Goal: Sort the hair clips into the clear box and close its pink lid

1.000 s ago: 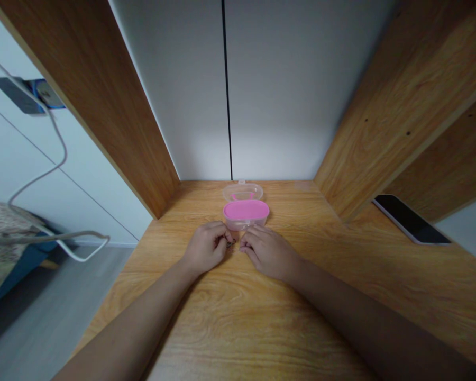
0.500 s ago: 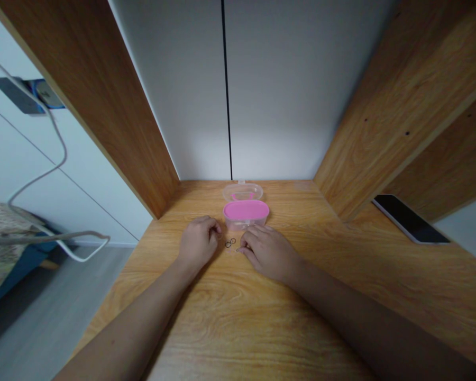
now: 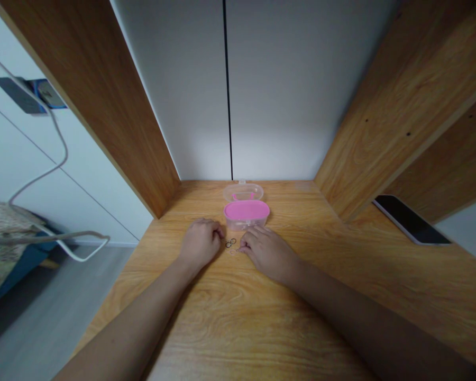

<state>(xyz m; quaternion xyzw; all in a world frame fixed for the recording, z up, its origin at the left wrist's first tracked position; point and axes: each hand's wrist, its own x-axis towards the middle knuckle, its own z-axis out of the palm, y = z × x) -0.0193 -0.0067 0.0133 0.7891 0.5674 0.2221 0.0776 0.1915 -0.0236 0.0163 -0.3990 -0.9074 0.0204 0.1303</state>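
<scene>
Several small rings that look like hair ties lie between my hands: dark ones [image 3: 230, 243] overlap, and a pale one [image 3: 232, 252] sits just nearer to me. My left hand [image 3: 200, 243] rests on the table left of them, its fingers curled closed; what they hold, if anything, is hidden. From the right, my right hand [image 3: 269, 255] has its thumb and fingertips pinched together beside the pale ring. Anything in that pinch is too small to name. Right behind both hands stands a clear oval box [image 3: 246, 211] with a pink inside, its transparent lid [image 3: 243, 191] hinged back.
The wooden table [image 3: 238, 328] meets a pale panel [image 3: 269, 106] at the back, with wooden boards on both sides. A dark-screened phone or tablet [image 3: 410, 219] lies at the right. White cable [image 3: 61, 137] hangs at the left.
My left hand has shifted slightly right, towards the rings. A pale ring now shows more plainly beside my right fingertips. The box and lid have stayed put.
</scene>
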